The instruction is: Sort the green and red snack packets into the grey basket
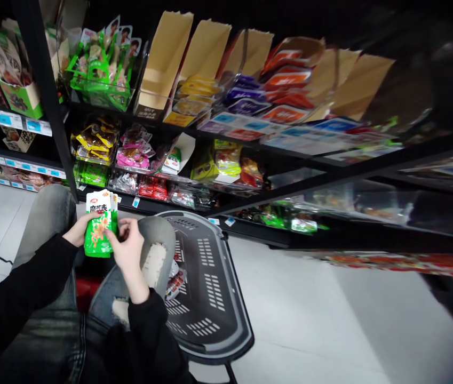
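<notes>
Head view: my left grip closed round stack of green-and-white snack packs, left of grey basket. My right grip, nearer basket, fingers half curled, thumb at packs' right edge; cannot tell whether it pinches them. Small packets lie inside basket. Shelf bins of pink packets beyond basket, to left.

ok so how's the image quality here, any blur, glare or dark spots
Head view: green-and-white packets fairly sharp; red goods at far right smeared by blur; head view: pale floor brightly lit, upper right corner nearly black; head view: shelf beam slants, goods beyond it look stretched.
</notes>
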The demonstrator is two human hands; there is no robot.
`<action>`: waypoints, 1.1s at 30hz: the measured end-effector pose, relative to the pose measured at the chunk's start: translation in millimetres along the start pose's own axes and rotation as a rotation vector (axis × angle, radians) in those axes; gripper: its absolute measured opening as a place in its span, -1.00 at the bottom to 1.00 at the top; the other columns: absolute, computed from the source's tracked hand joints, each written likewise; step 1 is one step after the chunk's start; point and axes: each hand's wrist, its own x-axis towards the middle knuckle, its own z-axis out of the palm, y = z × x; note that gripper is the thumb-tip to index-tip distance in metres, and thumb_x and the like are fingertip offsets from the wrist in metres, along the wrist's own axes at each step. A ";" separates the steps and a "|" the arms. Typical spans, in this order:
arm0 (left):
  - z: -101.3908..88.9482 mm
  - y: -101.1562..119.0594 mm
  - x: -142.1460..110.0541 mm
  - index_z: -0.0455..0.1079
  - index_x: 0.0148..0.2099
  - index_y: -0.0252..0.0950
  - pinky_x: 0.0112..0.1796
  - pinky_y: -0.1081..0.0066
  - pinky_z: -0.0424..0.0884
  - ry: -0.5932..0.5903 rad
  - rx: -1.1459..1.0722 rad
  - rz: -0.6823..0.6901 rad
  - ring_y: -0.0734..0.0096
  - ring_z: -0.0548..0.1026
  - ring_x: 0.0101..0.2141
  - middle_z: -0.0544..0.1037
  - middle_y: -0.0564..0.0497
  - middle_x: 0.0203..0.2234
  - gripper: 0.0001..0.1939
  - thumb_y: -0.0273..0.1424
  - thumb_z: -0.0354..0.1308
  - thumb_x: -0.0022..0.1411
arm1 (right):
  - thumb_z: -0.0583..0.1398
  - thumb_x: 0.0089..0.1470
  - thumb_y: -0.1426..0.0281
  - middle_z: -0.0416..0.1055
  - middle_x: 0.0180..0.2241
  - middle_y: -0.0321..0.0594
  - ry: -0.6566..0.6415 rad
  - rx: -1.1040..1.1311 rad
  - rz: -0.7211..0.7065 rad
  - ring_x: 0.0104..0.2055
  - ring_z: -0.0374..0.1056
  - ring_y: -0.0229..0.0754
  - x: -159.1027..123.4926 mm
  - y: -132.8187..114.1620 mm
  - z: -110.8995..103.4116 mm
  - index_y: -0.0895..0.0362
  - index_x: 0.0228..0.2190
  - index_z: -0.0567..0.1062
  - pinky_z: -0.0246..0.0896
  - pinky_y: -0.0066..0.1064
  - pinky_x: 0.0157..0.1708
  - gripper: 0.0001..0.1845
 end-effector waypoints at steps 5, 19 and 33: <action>1.2 -5.3 2.5 0.43 -0.23 -0.44 -0.37 0.39 0.48 0.040 0.070 0.146 0.28 0.56 -0.46 0.60 -0.13 -0.46 -0.78 -0.54 0.19 -0.01 | 0.26 -0.21 0.24 0.37 -0.45 -0.29 -0.138 -0.096 0.153 -0.41 0.31 -0.15 3.4 -4.2 13.4 0.10 -0.30 0.32 0.16 -0.36 -0.39 -0.60; -3.2 -7.0 5.5 0.42 -0.18 -0.41 -0.26 0.26 0.48 0.035 0.145 0.212 0.19 0.57 -0.39 0.61 -0.14 -0.37 -0.61 -0.45 0.32 -0.13 | 0.26 -0.20 0.27 0.42 -0.40 -0.30 0.005 0.450 0.304 -0.35 0.32 -0.18 14.6 35.4 -2.0 0.10 -0.37 0.35 0.20 -0.37 -0.30 -0.70; -10.2 1.8 0.2 0.31 0.02 -0.47 -0.10 0.21 0.38 -0.176 -0.059 0.027 0.14 0.53 -0.20 0.58 -0.20 -0.24 -0.51 -0.40 0.14 0.02 | 0.06 -0.09 -0.11 0.14 -0.53 -0.35 -0.462 1.601 0.636 -0.62 -0.14 -0.38 20.9 30.3 -37.2 0.14 -0.21 0.39 -0.16 -0.50 -0.64 -0.39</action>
